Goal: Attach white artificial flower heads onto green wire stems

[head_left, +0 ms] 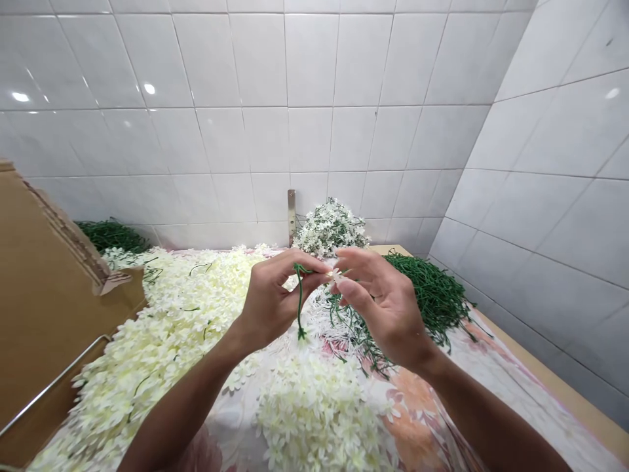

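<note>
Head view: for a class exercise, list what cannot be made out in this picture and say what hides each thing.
Head view:
- Whether the small white flower joins the green stem: hidden by the left hand and right hand.
- Dark green stem heap: partly hidden by the cardboard sheet.
- Cream flower heap: cut off by the bottom edge.
- Number of stems in the right green heap: too small to count.

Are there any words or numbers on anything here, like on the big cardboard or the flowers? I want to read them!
None can be read: no words, labels, brands or numbers show on the cardboard sheet, the floral cloth, the white wall tiles, the green stem in the left hand or the white blossom in the right hand.
</note>
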`<state>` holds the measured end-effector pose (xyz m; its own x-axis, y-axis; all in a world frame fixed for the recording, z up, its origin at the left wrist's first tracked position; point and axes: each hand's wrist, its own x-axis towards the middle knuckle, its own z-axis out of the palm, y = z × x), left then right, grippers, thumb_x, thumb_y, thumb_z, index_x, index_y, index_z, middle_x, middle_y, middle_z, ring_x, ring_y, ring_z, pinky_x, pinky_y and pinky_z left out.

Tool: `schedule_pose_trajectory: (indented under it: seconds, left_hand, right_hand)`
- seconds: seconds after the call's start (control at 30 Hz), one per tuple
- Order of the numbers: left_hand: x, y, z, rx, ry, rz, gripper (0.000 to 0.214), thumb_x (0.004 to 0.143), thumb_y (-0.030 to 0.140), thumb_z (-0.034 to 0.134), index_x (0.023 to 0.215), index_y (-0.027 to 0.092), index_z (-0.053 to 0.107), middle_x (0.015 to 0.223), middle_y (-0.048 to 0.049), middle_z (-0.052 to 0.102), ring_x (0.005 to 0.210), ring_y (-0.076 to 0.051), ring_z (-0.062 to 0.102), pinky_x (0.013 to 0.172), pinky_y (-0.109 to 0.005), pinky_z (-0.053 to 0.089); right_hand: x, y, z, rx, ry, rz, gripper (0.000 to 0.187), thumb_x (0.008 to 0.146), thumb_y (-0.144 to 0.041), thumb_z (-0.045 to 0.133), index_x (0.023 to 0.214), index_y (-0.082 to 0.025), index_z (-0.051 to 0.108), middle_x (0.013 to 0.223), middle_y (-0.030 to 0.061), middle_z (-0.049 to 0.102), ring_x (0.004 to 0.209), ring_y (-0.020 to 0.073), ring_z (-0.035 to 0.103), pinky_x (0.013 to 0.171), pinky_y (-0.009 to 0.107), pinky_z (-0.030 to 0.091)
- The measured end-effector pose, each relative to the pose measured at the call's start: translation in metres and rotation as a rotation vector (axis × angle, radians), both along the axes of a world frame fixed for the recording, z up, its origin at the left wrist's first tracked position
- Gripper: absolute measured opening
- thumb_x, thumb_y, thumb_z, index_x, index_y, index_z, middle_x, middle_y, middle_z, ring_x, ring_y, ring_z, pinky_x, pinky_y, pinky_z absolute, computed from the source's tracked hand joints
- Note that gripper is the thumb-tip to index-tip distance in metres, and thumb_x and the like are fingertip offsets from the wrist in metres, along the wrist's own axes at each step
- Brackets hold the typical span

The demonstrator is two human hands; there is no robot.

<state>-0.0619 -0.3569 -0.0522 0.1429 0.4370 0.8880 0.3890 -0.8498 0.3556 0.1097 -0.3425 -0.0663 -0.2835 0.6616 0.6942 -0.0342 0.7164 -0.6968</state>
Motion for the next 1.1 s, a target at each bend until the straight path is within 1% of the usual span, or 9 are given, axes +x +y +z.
schedule_pose_trajectory:
  seconds: [0.07,0.13,0.27,0.4,0.6,0.73,0.83,1.0,1.1]
  left_hand:
    - [0.0,0.0,0.0,-0.035,0.004,-0.03,0.002,0.081,0.014,0.068,0.082,0.016,0.068,0.074,-0.0033,0.069,0.068,-0.012,0.063,0.063,-0.023,0.052]
    - [0.0,0.002,-0.002,-0.111,-0.029,-0.092,0.003,0.08,0.014,0.069,0.081,0.016,0.069,0.074,-0.0031,0.068,0.066,-0.012,0.063,0.059,-0.022,0.052]
    - [0.002,0.007,-0.005,-0.3,-0.138,-0.269,0.008,0.078,0.014,0.072,0.085,0.017,0.07,0.076,-0.0028,0.069,0.061,-0.01,0.064,0.055,-0.021,0.054]
    - [0.003,0.008,-0.004,-0.386,-0.276,-0.343,0.007,0.078,0.016,0.072,0.085,0.016,0.069,0.068,-0.0006,0.067,0.057,-0.009,0.064,0.054,-0.019,0.055]
    - [0.004,0.009,-0.006,-0.331,-0.394,-0.406,0.008,0.076,0.016,0.073,0.079,0.017,0.065,0.071,-0.0004,0.063,0.062,-0.009,0.061,0.057,-0.019,0.052]
    - [0.007,0.01,-0.008,-0.246,-0.404,-0.368,0.011,0.078,0.018,0.071,0.079,0.017,0.061,0.075,-0.0018,0.061,0.066,-0.01,0.058,0.057,-0.02,0.049]
    - [0.01,0.009,-0.008,-0.187,-0.43,-0.323,0.012,0.079,0.018,0.07,0.081,0.018,0.059,0.076,-0.0018,0.06,0.07,-0.011,0.059,0.063,-0.022,0.05]
    - [0.015,0.005,-0.008,-0.176,-0.401,-0.366,0.01,0.08,0.012,0.068,0.082,0.018,0.06,0.077,-0.0007,0.06,0.072,-0.01,0.059,0.067,-0.021,0.049]
    - [0.017,0.003,-0.009,-0.15,-0.412,-0.342,0.01,0.08,0.01,0.067,0.083,0.018,0.061,0.078,-0.0008,0.06,0.073,-0.009,0.059,0.068,-0.02,0.049]
  right_hand:
    - [0.003,0.003,0.002,0.04,-0.097,-0.006,0.027,0.088,-0.028,0.061,0.114,-0.023,0.064,0.101,0.0047,0.069,0.082,0.0137,0.066,0.062,0.025,0.057]
    - [0.005,0.005,0.005,0.064,-0.141,0.028,0.017,0.09,-0.025,0.058,0.103,-0.021,0.069,0.092,0.003,0.071,0.076,0.0119,0.067,0.062,0.023,0.057]
    - [0.008,0.007,0.008,0.053,-0.09,0.07,0.01,0.089,-0.022,0.06,0.09,-0.018,0.068,0.08,0.001,0.071,0.068,0.0098,0.067,0.062,0.021,0.057]
    - [0.011,0.006,0.009,0.101,-0.107,0.019,0.011,0.089,-0.021,0.06,0.081,-0.016,0.065,0.071,0.0006,0.068,0.064,0.0101,0.065,0.06,0.022,0.056]
    - [0.008,0.003,0.008,0.068,-0.003,0.036,0.007,0.089,-0.019,0.058,0.084,-0.015,0.061,0.075,0.0019,0.067,0.063,0.0108,0.067,0.059,0.023,0.057]
    - [0.005,0.001,0.007,0.096,0.019,0.032,0.007,0.089,-0.019,0.057,0.083,-0.016,0.061,0.074,0.0017,0.066,0.062,0.0112,0.067,0.059,0.024,0.057]
    - [0.004,0.0,0.007,0.134,-0.009,0.009,0.007,0.088,-0.018,0.057,0.082,-0.016,0.06,0.071,0.001,0.066,0.061,0.0114,0.066,0.057,0.024,0.056]
    - [0.002,0.0,0.005,0.167,-0.009,0.02,0.007,0.089,-0.017,0.056,0.082,-0.016,0.06,0.069,0.0009,0.066,0.061,0.0113,0.065,0.056,0.024,0.054]
    - [0.002,0.001,0.004,0.158,0.015,0.016,0.006,0.088,-0.017,0.057,0.082,-0.016,0.06,0.07,0.0005,0.064,0.061,0.0109,0.065,0.056,0.024,0.054]
